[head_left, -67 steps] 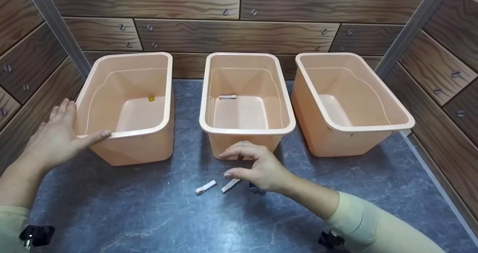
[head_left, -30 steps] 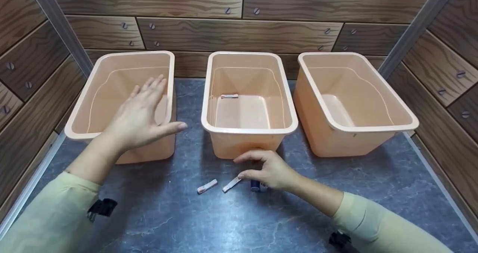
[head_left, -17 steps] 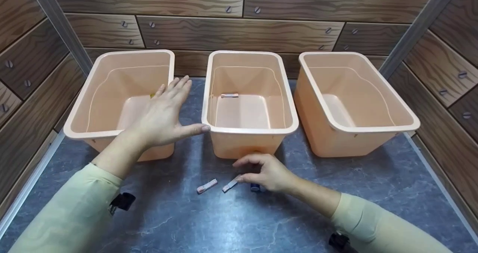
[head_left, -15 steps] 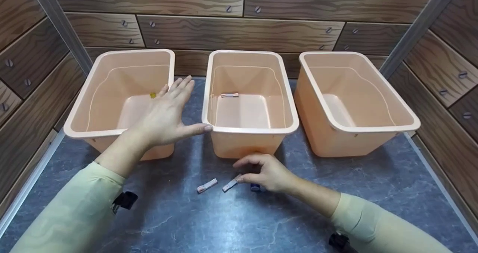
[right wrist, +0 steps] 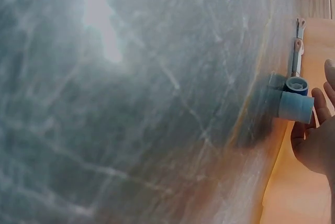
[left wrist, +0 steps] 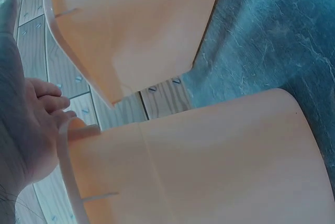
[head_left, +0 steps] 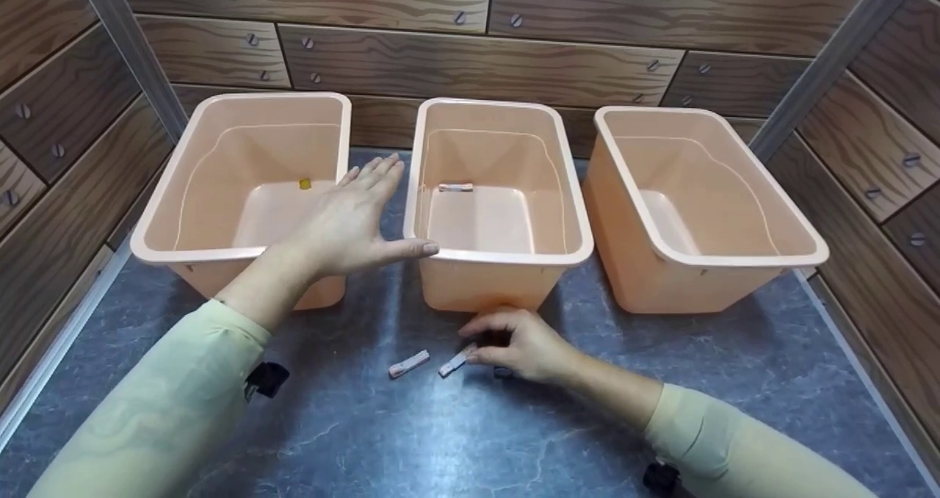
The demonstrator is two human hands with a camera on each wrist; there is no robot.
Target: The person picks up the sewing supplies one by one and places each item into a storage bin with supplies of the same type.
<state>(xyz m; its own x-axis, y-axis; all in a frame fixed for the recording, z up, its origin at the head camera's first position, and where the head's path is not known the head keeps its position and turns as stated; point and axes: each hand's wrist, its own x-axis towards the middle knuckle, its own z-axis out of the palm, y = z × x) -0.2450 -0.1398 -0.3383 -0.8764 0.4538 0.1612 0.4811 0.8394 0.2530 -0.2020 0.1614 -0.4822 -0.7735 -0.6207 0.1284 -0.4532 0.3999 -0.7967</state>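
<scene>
My left hand (head_left: 341, 222) is held palm down with straight fingers over the gap between the left bin (head_left: 165, 254) and the middle bin (head_left: 507, 257). Its thumb tip overlaps the middle bin's near rim. My right hand (head_left: 525, 344) lies low before the middle bin, thumb and fingers loosely bent and apart. Beside its thumb is a small pale piece like a nail clipper (head_left: 457, 361); a similar nail clipper (head_left: 409, 364) lies to the left. In the right wrist view, the fingers are close behind a light blue cylinder (right wrist: 296, 107), near a darker blue, round-ended piece (right wrist: 297, 85).
A third peach bin (head_left: 734, 260) stands at the right. Inside the middle bin lies another nail clipper (head_left: 455, 187), and a small yellow piece (head_left: 305, 183) sits in the left one. Wood-patterned walls (head_left: 411, 57) enclose the blue marbled table (head_left: 367, 439).
From the left bin's outer side, my left hand has swept rightward across that bin to the middle bin's rim. My right hand has lowered slightly near the small pieces.
</scene>
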